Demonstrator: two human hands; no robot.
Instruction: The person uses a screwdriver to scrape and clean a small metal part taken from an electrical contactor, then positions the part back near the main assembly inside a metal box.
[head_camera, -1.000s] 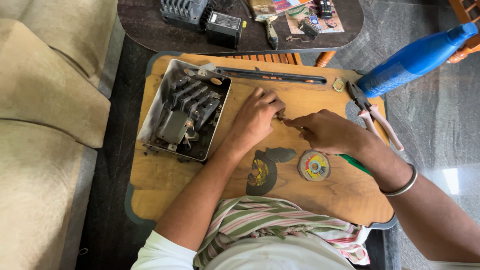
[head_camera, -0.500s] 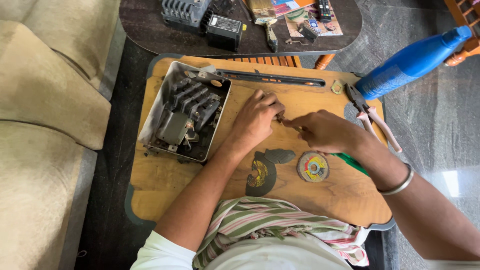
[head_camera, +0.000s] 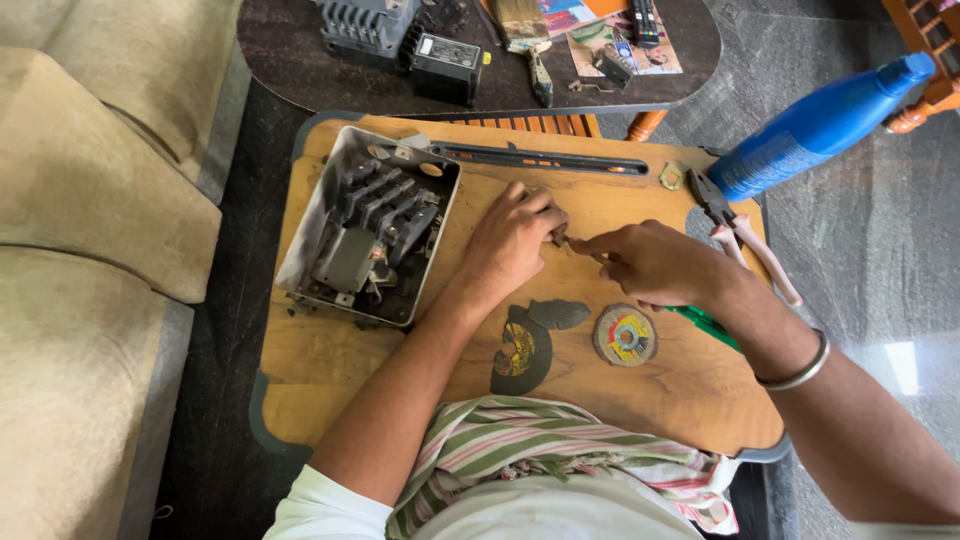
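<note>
My left hand (head_camera: 515, 240) rests on the wooden lap table (head_camera: 330, 370), its fingers curled around a small part that is mostly hidden. My right hand (head_camera: 650, 265) meets it from the right and grips a thin tool with a green handle (head_camera: 708, 326), tip pressed at the small part (head_camera: 561, 238). An open grey metal box (head_camera: 365, 228) with dark electrical parts inside lies just left of my left hand.
Two round abrasive discs (head_camera: 624, 335), one broken (head_camera: 523, 352), lie near me. Pliers (head_camera: 742, 236) and a blue bottle (head_camera: 815, 130) sit at the right. A long dark bar (head_camera: 540, 158) lies at the far edge. A dark table (head_camera: 480, 50) beyond holds electrical parts; a sofa (head_camera: 90, 200) is left.
Both hands stay together at the same spot on the board, with only slight finger shifts; the view has drifted a little.
</note>
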